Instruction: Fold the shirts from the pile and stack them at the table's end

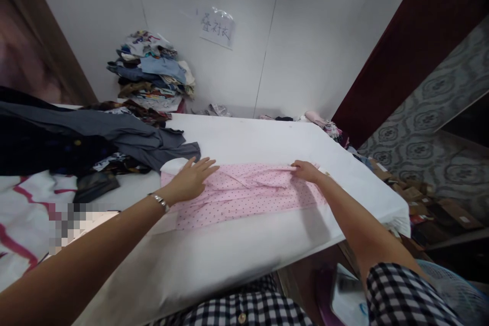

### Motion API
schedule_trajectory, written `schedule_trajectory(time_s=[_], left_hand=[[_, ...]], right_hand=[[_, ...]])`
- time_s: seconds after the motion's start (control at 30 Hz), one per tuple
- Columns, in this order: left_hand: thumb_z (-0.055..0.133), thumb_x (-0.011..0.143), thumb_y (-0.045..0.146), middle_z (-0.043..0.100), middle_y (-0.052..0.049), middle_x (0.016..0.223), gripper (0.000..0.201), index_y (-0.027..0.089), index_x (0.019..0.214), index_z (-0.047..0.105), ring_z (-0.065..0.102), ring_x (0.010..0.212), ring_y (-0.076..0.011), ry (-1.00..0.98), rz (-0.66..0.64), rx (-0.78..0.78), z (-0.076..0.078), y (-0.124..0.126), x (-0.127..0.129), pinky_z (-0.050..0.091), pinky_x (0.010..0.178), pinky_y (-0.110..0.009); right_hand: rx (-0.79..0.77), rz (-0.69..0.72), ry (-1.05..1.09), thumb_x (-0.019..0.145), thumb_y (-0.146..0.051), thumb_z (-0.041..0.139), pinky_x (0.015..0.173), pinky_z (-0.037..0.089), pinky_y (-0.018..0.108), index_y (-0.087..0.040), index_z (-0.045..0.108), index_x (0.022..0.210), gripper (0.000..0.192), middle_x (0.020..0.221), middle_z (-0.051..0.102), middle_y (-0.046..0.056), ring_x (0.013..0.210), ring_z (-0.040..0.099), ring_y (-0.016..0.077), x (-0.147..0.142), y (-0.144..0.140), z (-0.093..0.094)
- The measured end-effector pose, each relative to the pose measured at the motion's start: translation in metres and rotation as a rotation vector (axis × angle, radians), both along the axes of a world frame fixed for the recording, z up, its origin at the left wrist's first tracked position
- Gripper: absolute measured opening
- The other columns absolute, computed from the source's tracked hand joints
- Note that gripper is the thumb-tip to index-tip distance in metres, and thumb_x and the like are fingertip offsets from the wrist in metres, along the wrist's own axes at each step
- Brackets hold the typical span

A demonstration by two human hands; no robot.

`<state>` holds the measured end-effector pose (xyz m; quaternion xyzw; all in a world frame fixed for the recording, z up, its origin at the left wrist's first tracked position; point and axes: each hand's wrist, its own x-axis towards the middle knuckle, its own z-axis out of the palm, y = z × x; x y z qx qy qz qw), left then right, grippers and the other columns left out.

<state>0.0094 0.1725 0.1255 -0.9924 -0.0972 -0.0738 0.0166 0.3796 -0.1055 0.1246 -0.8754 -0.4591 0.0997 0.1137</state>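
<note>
A pink shirt [244, 191] with small dark dots lies across the white-covered table [260, 137], folded into a long strip with some wrinkles. My left hand [193, 178], a silver bracelet at its wrist, rests at the strip's left end with fingers spread flat. Near the right end, my right hand [304, 169] pinches the shirt's upper edge between thumb and fingers. A bit of white cloth [173, 165] shows at the shirt's left end, behind my left hand; whether it belongs to the shirt I cannot tell.
Dark and grey clothes [126, 127] are heaped on the table's left, with a white-and-red garment [23, 214] nearer me. A tall stack of folded clothes [153, 69] stands against the wall. More clothes [328, 127] lie along the far right edge. Cardboard boxes [451, 214] sit beyond the right side.
</note>
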Motion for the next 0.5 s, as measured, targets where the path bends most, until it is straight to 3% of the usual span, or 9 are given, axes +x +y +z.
schedule_trajectory(time_s=[0.07,0.13,0.23,0.33,0.4,0.5], left_hand=[[0.043,0.072,0.004,0.045,-0.011,0.150,0.072,0.021,0.143,0.042,0.032,0.142,-0.0262,0.107,-0.022,-0.023,-0.003,0.002,0.013,0.019,0.115,-0.055],[0.043,0.069,0.001,0.056,-0.011,0.139,0.073,0.021,0.139,0.046,0.043,0.135,-0.0255,0.179,-0.030,-0.033,-0.001,0.005,0.023,0.020,0.113,-0.054],[0.047,0.067,0.001,0.071,-0.012,0.103,0.049,0.017,0.109,0.067,0.061,0.107,-0.0258,0.210,-0.066,0.046,0.014,0.006,0.031,0.026,0.109,-0.053],[0.045,0.075,0.002,0.067,-0.011,0.079,0.026,0.015,0.079,0.067,0.062,0.085,-0.0238,0.044,-0.082,0.219,0.034,-0.002,0.027,0.034,0.101,-0.049],[0.040,0.083,0.004,0.063,-0.009,0.075,0.029,0.015,0.083,0.066,0.059,0.080,-0.0228,-0.145,-0.036,0.308,0.041,-0.013,0.016,0.039,0.094,-0.045],[0.035,0.089,0.006,0.062,-0.007,0.078,0.035,0.018,0.102,0.065,0.058,0.076,-0.0204,-0.227,-0.091,0.317,0.028,-0.031,-0.013,0.043,0.085,-0.041]], right_hand=[[-0.050,0.010,-0.043,0.076,-0.023,0.060,0.075,0.046,0.028,-0.021,0.068,0.105,0.030,0.104,0.071,0.009,0.093,0.064,0.0238,-0.001,0.003,0.000],[-0.081,0.015,-0.074,0.077,-0.022,0.059,0.073,0.045,0.028,-0.022,0.068,0.107,0.031,0.099,0.071,0.009,0.091,0.063,0.0247,-0.004,0.006,0.001],[-0.057,0.065,-0.116,0.074,-0.016,0.059,0.078,0.045,0.029,-0.024,0.066,0.115,0.041,0.103,0.071,0.008,0.097,0.062,0.0248,-0.007,0.008,0.002],[0.038,0.093,-0.137,0.073,-0.014,0.061,0.082,0.045,0.029,-0.022,0.070,0.103,0.032,0.104,0.071,0.006,0.097,0.062,0.0230,-0.008,0.005,0.001],[0.136,0.047,-0.172,0.074,-0.019,0.064,0.085,0.046,0.032,-0.020,0.071,0.099,0.025,0.104,0.071,0.008,0.099,0.062,0.0244,-0.007,-0.001,-0.004],[0.245,-0.002,-0.207,0.076,-0.020,0.063,0.092,0.046,0.038,-0.018,0.069,0.107,0.031,0.110,0.070,0.011,0.105,0.061,0.0274,-0.005,-0.016,-0.017]])
